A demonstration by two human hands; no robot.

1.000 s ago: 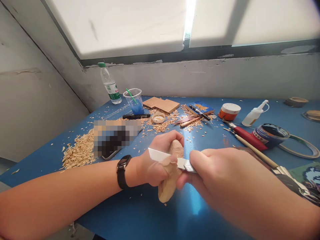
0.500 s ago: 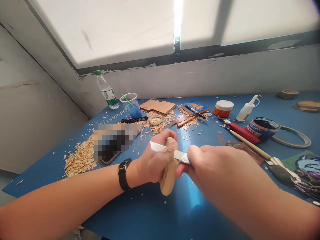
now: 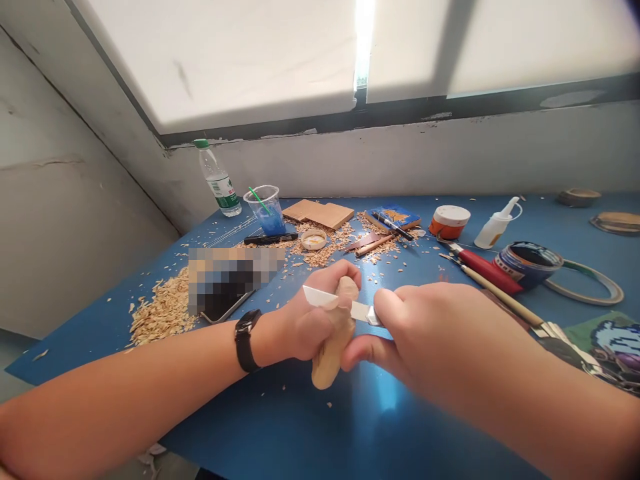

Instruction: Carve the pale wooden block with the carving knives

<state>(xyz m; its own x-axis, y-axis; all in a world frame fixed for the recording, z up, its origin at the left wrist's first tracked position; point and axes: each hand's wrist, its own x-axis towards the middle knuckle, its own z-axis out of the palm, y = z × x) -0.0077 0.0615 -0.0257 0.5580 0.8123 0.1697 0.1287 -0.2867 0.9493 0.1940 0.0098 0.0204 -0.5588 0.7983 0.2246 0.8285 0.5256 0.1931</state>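
Left hand (image 3: 313, 323) clenched around a pale carved wood piece (image 3: 327, 357), held just above the blue table (image 3: 280, 427), lower end protruding below the fist. Right hand (image 3: 425, 330) grips a knife (image 3: 333, 303); blade lies across the wood, tip toward the left thumb. Pile of wood shavings (image 3: 160, 310) beyond the left wrist.

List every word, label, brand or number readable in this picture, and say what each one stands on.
No text can be read.
Water bottle: green and white label, print too small.
Dark tin: pale lettering on its side, blurred.
Orange tub: label marks, illegible.
Pixel-art card: a picture, no words.
Watch by the left hand: dark face, nothing shown.
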